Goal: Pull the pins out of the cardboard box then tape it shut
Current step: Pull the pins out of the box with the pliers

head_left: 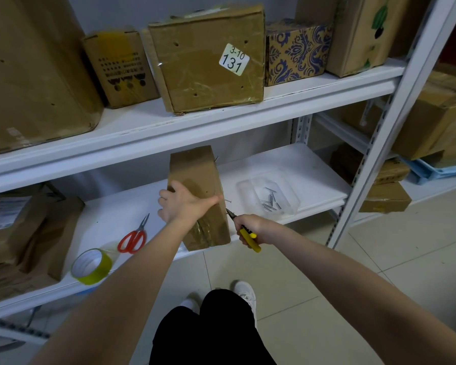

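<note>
The right hand's (258,227) fingers wrap the yellow pliers (252,238), whose nose sits just at five o'clock of a pin (228,201) jutting from the cardboard box (195,172). The box stands upright at the lower shelf's (103,227) front edge. The left hand (184,204) clasps the box, its thumb beside that pin. A slip could nick the thumb, and a hard tug could topple the box.

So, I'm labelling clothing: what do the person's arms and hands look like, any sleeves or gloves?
The left arm and right arm are bare, no sleeves in view. The left hand and right hand wear no gloves; no watch or wristband shows.
</note>
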`<action>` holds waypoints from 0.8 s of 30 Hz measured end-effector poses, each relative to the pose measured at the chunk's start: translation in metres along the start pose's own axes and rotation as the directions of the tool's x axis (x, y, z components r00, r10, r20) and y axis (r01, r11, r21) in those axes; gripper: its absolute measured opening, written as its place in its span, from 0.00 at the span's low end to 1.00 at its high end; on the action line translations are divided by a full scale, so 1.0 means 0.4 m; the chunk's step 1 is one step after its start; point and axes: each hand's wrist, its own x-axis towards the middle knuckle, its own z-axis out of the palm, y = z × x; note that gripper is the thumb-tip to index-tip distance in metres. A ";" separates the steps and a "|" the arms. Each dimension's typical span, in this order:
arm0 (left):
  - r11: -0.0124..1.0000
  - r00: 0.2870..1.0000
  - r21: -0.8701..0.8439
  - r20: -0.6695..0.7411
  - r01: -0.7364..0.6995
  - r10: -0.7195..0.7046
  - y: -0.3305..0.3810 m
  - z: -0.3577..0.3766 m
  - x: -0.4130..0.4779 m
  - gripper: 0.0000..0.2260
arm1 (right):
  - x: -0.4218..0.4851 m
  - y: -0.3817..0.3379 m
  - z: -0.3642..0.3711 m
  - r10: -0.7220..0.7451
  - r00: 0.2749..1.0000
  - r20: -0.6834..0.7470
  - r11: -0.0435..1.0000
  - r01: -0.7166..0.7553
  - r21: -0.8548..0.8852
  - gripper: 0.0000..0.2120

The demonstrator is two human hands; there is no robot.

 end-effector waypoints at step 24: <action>1.000 0.997 0.011 0.075 -0.010 0.010 0.013 -0.006 0.008 0.49 | -0.080 -0.012 -0.151 -0.090 0.936 -0.341 0.990 0.048 -0.130 0.04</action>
